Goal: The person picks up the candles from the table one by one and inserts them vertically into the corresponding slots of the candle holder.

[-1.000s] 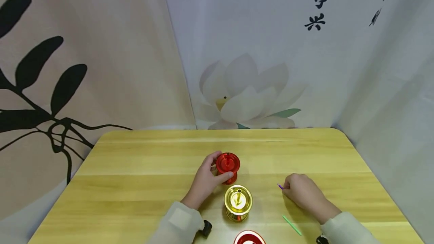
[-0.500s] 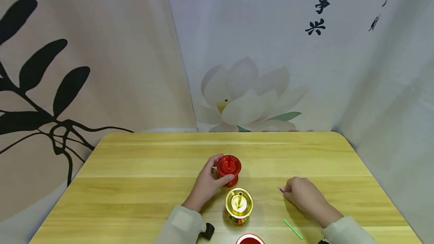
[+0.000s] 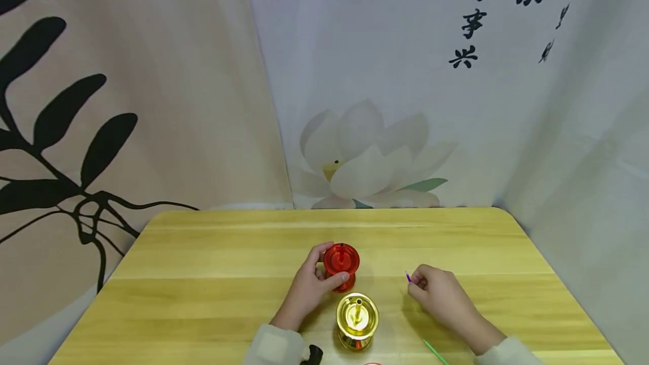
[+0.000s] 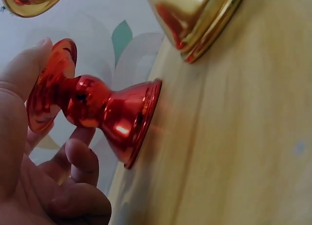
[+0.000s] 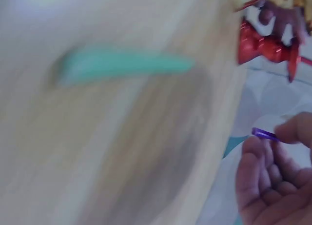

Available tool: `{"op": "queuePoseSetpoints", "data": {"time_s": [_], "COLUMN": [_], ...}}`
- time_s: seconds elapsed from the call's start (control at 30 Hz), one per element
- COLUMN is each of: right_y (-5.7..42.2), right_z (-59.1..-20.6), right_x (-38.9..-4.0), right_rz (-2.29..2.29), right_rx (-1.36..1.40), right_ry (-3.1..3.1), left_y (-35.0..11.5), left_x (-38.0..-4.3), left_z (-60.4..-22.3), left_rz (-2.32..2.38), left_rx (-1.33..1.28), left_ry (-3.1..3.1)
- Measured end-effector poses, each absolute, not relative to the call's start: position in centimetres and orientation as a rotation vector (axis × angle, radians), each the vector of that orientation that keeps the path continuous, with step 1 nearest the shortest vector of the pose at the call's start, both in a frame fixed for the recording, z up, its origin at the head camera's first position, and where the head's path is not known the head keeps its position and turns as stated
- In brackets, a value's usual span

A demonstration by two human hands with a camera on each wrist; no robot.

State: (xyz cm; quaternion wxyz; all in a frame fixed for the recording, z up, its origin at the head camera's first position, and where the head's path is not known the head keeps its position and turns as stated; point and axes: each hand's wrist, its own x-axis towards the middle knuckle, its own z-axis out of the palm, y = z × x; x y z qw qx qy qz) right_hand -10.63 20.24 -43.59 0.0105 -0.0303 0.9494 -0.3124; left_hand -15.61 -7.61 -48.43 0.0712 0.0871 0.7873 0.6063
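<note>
My left hand (image 3: 306,292) holds the red candle holder (image 3: 341,261) by its upper dish, thumb on the near side and a finger on the far side. In the left wrist view the red holder's flared foot (image 4: 129,122) is at the wooden table; I cannot tell whether it touches. A gold candle holder (image 3: 357,320) with an upright central tube stands just nearer than the red one. Over the table's right half, my right hand (image 3: 442,296) pinches a thin purple stick (image 5: 264,133), candle-like, between thumb and fingertips. Most of that stick is hidden by the fingers.
A thin green stick (image 3: 434,351) lies on the table (image 3: 203,286) near the right forearm. At the bottom edge of the head view shows a sliver of red rim (image 3: 373,363). A printed curtain (image 3: 375,72) hangs behind the table.
The right hand has moved slightly left and turned, showing more of its fingertips, with the purple stick more upright. The left hand keeps its hold. The head view has tilted up.
</note>
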Motion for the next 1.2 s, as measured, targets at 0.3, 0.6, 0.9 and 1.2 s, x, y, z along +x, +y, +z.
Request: {"op": "queuePoseSetpoints", "data": {"time_s": [0.3,0.6,0.9,1.2], "right_y": [17.8,15.8,13.6,12.0], "right_z": [-41.8,-41.0,-40.0,-39.6], "right_x": [-11.0,-12.7,-14.2,-15.0], "right_rz": [-1.172,-1.25,-1.364,-1.352], "right_rx": [-0.078,-0.205,-0.259,-0.307], "right_ry": [3.015,3.066,2.962,2.953], "left_y": [-7.5,-7.7,-7.7,-7.8], "left_x": [-15.1,-15.1,-15.2,-15.2], "left_z": [-48.1,-48.1,-47.8,-47.6], "left_rz": [1.806,1.799,1.786,1.772], "left_rx": [0.303,0.309,0.303,0.305], "left_ry": [2.381,2.39,2.404,2.437]}}
